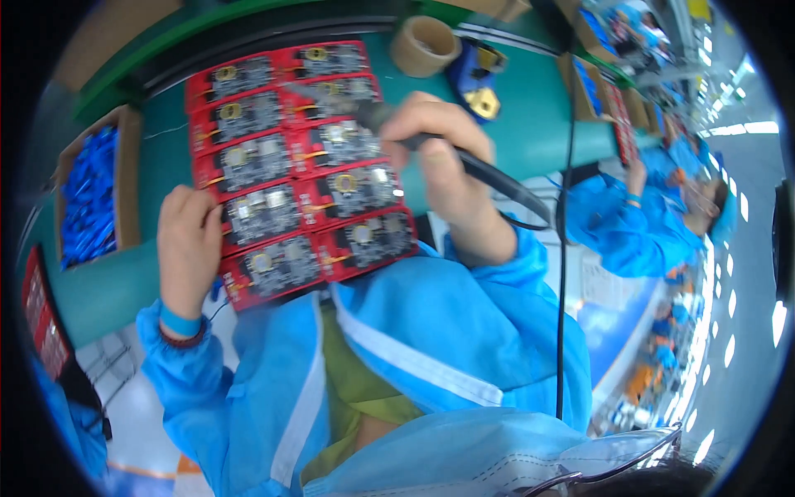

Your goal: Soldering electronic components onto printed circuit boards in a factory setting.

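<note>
In front of me lies a red panel of circuit boards (pixel 308 217), two columns of dark boards with small round coil-like parts and silvery components. My left hand (pixel 189 234) is at the panel's left edge, fingers curled and thumb against the rim, gripping it. My right hand (pixel 440 149) is closed around the dark handle of a soldering iron (pixel 484 172). The iron points left over the upper right boards; its front end is blurred, so I cannot tell whether the tip touches a board. A black cable runs from the back of the handle.
A cardboard box of blue parts (pixel 131 178) stands left on the green bench mat (pixel 166 149). Behind the panel are a tape roll (pixel 424 45) and a blue stand with a yellow sponge (pixel 479 83). A black cable (pixel 568 207) hangs at right. A co-worker (pixel 654 219) sits beyond.
</note>
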### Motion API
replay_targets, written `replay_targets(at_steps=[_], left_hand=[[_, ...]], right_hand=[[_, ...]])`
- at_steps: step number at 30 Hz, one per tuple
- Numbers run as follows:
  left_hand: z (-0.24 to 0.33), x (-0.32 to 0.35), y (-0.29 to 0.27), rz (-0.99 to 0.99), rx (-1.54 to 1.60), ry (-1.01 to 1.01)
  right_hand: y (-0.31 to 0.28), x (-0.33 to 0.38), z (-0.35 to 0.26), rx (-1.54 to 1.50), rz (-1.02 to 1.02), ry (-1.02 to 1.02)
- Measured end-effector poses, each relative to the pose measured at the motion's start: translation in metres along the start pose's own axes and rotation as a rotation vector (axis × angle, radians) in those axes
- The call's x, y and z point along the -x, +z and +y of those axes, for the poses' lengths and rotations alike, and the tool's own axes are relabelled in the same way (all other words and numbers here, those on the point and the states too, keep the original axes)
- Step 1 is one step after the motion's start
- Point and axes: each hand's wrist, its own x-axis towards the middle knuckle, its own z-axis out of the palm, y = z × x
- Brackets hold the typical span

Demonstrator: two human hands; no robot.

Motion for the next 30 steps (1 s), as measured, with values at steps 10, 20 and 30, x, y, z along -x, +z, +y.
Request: replay_targets(at_steps=[10, 20, 30], left_hand=[[-0.052, -0.007, -0.085, 0.391, -0.256, -0.081], [-0.152, -0.043, -0.094, 0.223, -0.450, -0.155], [-0.188, -0.050, -0.085, 0.059, -0.272, -0.078]], right_hand=[[-0.043, 0.021, 0.009, -0.013, 0.245, 0.013], [-0.016, 0.005, 0.009, -0.020, 0.160, 0.048], [-0.011, 0.001, 0.009, -0.037, 0.120, 0.046]])
